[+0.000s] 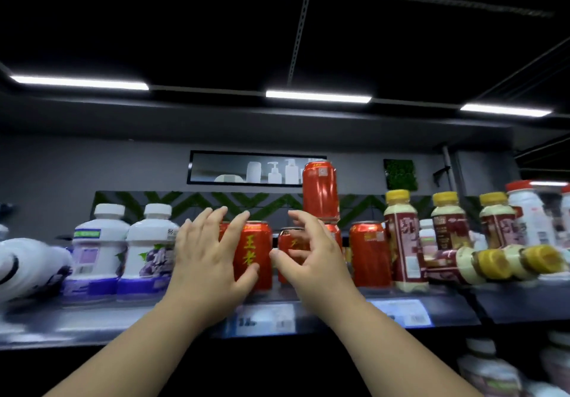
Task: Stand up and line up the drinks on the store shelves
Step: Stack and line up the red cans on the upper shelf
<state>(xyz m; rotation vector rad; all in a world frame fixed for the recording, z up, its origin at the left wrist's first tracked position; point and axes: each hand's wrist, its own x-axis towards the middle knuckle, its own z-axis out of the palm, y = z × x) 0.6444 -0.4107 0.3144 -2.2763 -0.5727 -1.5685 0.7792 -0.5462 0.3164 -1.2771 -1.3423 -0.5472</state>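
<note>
Left hand (212,256) open, fingers spread against a red can (257,242) on the shelf (123,316). Right hand (311,261) half-curled about the neighbouring red can (285,242); grip cannot be told.

The price tags (265,319) are blurred; the right hand (308,261) half-hides a red can (290,242).

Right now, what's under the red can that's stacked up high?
The stacked can stands on a lower can, also red. The right hand covers most of that lower can, so how squarely it sits is hidden.
</note>
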